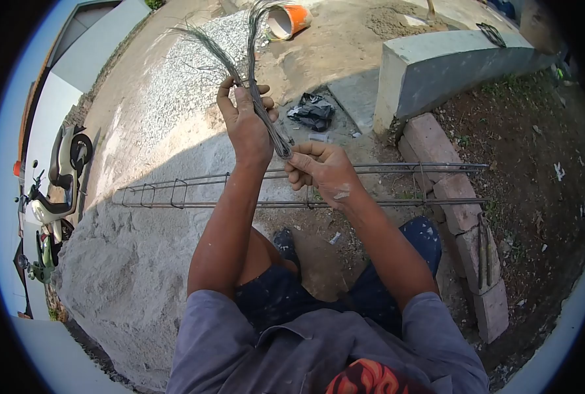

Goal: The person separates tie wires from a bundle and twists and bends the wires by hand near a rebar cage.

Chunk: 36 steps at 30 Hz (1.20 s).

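Observation:
A bundle of thin tie wire (273,128), bent double, is held up in front of me. Its loose ends fan out in two sprays at the top, and the folded loop points down toward the right. My left hand (248,131) is closed around the middle of the bundle, thumb across it. At the looped lower end, my right hand (325,169) pinches the wire between thumb and fingers; the exact grip is partly hidden. Below both hands lies a long rebar cage (397,202) with several stirrups, crossing the view from left to right.
The cage's right end rests over concrete blocks (479,262), where a long-handled metal tool (483,243) lies. A sand heap (122,262) is at left, with gravel (181,79) beyond. An orange bucket (298,20), black plastic bag (312,113), low wall (450,62) and scooter (59,171) stand around.

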### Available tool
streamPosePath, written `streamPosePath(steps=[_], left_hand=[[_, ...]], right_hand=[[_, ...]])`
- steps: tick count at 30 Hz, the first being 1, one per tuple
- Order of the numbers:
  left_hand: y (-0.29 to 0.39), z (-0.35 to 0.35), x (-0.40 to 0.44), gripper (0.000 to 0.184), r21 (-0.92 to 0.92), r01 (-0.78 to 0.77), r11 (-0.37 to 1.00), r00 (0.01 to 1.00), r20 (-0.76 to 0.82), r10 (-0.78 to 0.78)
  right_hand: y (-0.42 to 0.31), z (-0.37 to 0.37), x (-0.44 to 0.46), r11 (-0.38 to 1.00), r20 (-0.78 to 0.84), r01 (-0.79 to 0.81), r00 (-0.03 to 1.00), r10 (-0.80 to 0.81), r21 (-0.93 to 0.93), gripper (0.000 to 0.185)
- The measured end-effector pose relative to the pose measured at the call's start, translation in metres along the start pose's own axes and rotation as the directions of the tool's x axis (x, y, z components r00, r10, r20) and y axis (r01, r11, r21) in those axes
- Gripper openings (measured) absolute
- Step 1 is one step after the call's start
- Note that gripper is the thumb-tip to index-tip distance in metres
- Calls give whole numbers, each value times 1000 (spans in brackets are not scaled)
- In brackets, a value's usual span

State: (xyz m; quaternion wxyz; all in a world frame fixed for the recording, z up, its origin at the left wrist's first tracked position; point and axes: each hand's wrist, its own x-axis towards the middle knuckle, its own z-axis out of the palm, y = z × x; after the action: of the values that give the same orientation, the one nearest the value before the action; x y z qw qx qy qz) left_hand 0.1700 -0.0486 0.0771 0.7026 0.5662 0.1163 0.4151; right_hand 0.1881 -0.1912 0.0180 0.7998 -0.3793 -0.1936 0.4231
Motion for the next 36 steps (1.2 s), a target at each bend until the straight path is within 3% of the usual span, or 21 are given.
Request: streamPosePath(steps=[6, 9, 13, 14, 17, 18, 22, 24, 25, 27, 30, 36], left_hand=[[6, -2, 1, 29, -151, 4, 989, 998, 63, 5], [10, -5, 3, 29, -264, 41, 964, 991, 136, -5], [15, -1, 1, 32, -376, 122, 919, 989, 125, -80], [15, 5, 0, 41, -377, 138, 916, 990, 41, -132], [6, -9, 10, 33, -193, 240, 952, 964, -67, -256], [6, -8, 12, 27, -251, 284, 925, 942, -104, -318], [0, -26, 21, 30, -517, 505, 691, 834, 86, -546], [-3, -29, 22, 30, -559, 541, 628, 821, 190, -539], [-4, -31, 22, 30, -578, 559, 594, 813, 244, -528], [-3, -30, 21, 33, -523, 549, 652, 830, 244, -502], [0, -23, 17, 35, -454, 513, 728, 853, 175, -492], [-3, -16, 11, 35, -273, 474, 837, 880, 127, -457]], right_hand=[[-2, 3, 1, 999, -17, 28, 999, -28, 27, 15], [5, 3, 4, 992, -58, 104, 992, -108, -69, 13], [20, -2, 10, 889, -143, 241, 938, -317, -389, 11], [21, -2, 10, 832, -136, 253, 923, -361, -493, 11], [19, 8, 3, 705, -59, 295, 901, -430, -645, 8], [17, 12, 0, 674, -26, 311, 898, -440, -670, 7], [11, 15, -2, 494, 186, 512, 803, -567, -702, 7], [5, 15, -2, 445, 272, 588, 759, -591, -675, 7], [6, 15, -1, 532, 209, 550, 795, -569, -644, 9], [9, 14, -1, 687, 89, 460, 859, -503, -562, 12], [6, 12, 0, 710, 64, 414, 884, -464, -570, 17], [3, 16, -2, 570, 156, 473, 842, -516, -672, 21]])
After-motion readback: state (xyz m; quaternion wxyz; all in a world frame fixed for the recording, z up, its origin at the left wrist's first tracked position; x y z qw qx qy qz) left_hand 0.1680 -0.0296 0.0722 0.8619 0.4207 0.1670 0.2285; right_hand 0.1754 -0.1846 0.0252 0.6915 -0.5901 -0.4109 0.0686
